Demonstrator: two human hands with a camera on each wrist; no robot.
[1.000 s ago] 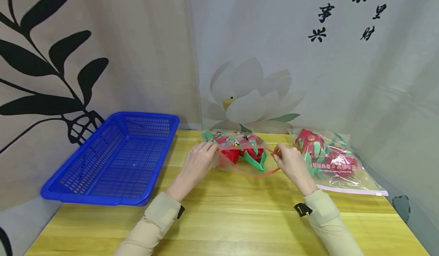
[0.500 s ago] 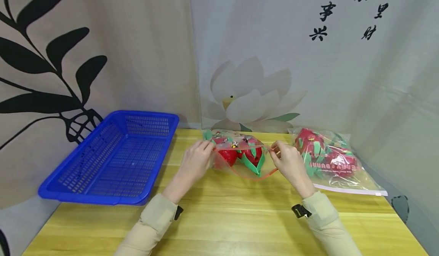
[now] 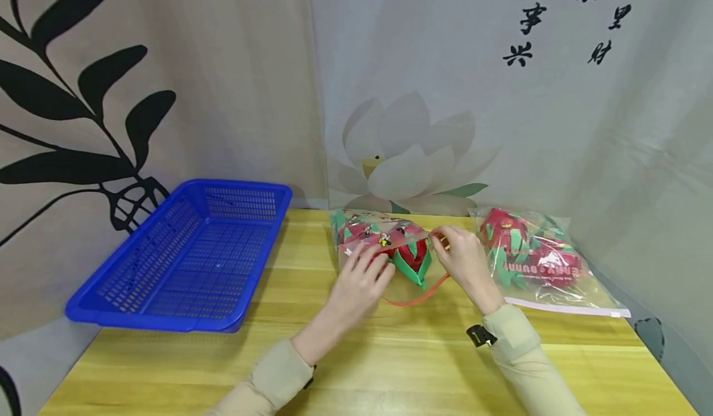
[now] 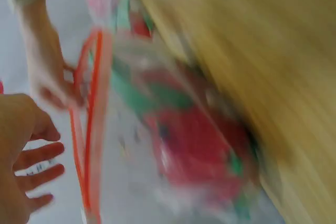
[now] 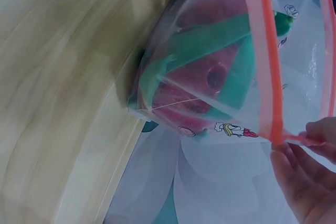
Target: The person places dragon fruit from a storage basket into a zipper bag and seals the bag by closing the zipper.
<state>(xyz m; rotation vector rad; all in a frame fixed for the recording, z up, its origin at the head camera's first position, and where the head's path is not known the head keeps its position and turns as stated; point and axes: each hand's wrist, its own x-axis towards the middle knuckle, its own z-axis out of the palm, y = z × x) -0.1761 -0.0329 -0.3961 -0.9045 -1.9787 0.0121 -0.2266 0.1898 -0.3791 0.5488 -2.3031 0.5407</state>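
A clear zip bag [image 3: 372, 223] with a red-orange zip edge and small cartoon prints lies at the middle back of the table. Its mouth gapes toward me, and inside sit red things with green leaf-like flaps [image 3: 413, 258]. My right hand [image 3: 462, 256] pinches one corner of the zip edge [image 5: 270, 72] between thumb and fingers. In front of the bag is my left hand [image 3: 359, 285], its fingers spread and overlapping the bag's left part in the head view. The left wrist view, blurred, has those left fingers [image 4: 39, 163] apart from the orange strip [image 4: 93, 124].
At right lies another clear zip bag [image 3: 537, 264] with a white zip edge, holding similar red and green things. A blue plastic basket [image 3: 150, 324] stands on the left of the wooden table [image 3: 390, 366]. Printed cloth [image 3: 423, 51] hangs behind.
My left hand has let go of the bag's left corner and moved right, toward the front of its mouth. The right hand has shifted slightly left, still pinching its corner.
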